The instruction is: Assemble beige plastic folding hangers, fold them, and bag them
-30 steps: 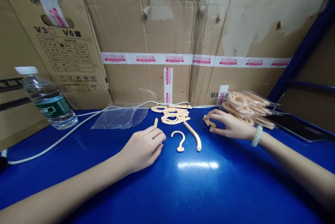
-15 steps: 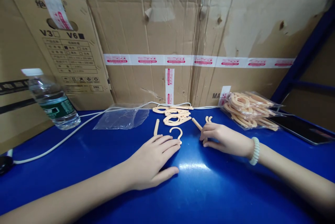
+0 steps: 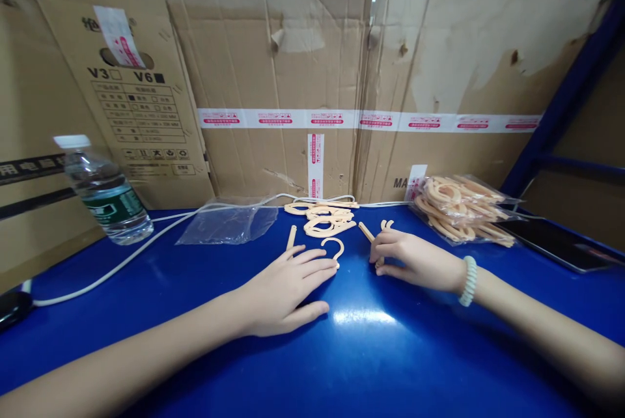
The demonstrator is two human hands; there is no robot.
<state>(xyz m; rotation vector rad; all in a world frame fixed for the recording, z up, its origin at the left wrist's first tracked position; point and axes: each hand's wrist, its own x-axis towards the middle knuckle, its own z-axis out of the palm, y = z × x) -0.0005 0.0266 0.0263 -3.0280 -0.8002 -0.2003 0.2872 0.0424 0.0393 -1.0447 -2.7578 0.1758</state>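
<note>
My left hand [image 3: 288, 291] lies palm down with its fingers stretched out over a beige folding clothes hanger. The hanger's hook [image 3: 336, 247] shows beyond the fingertips, and a straight arm [image 3: 291, 237] sticks out past the knuckles; the rest is hidden under the hand. To the right, my right hand [image 3: 415, 260] has its fingers curled down on a second beige folding hanger [image 3: 366, 232]. One arm of it points away to the left and a curved end [image 3: 387, 224] shows behind the fingers. Several more beige folding hangers [image 3: 328, 226] lie in a pile between and beyond the hands.
Clear plastic packs of hangers [image 3: 461, 206] sit at the back right beside a dark phone-like device [image 3: 561, 243]. An empty clear bag [image 3: 227, 222] lies back left, near a water bottle [image 3: 110, 193] and a white cable [image 3: 92, 284]. Cardboard boxes [image 3: 278, 73] wall the blue table's [image 3: 371, 372] back.
The view has shifted slightly. Both hands stay nearly in place, and the hook near my left fingertips sits a little farther right.
</note>
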